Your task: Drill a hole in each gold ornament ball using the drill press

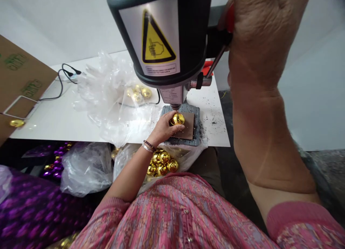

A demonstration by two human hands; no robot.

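My left hand (166, 127) grips a shiny gold mirrored ball (178, 119) between thumb and fingers. The ball rests on a brown square board (186, 128) lying on the grey base (197, 121) of a drill press (157, 37). The chuck (175, 107) sits right above the ball, and the bit's tip looks to be at its top. Raised at the upper right, my right hand (258, 30) is closed around the red-ended lever (230, 19) of the press; its fingers are partly hidden.
A clear plastic bag (107, 94) and several gold balls (138, 92) lie on the white table (67, 125). More gold balls (163, 162) fill a bag at my lap. A cardboard box (21, 76) stands left, near a black cable (61, 80). Dark shavings (208, 128) are scattered beside the base.
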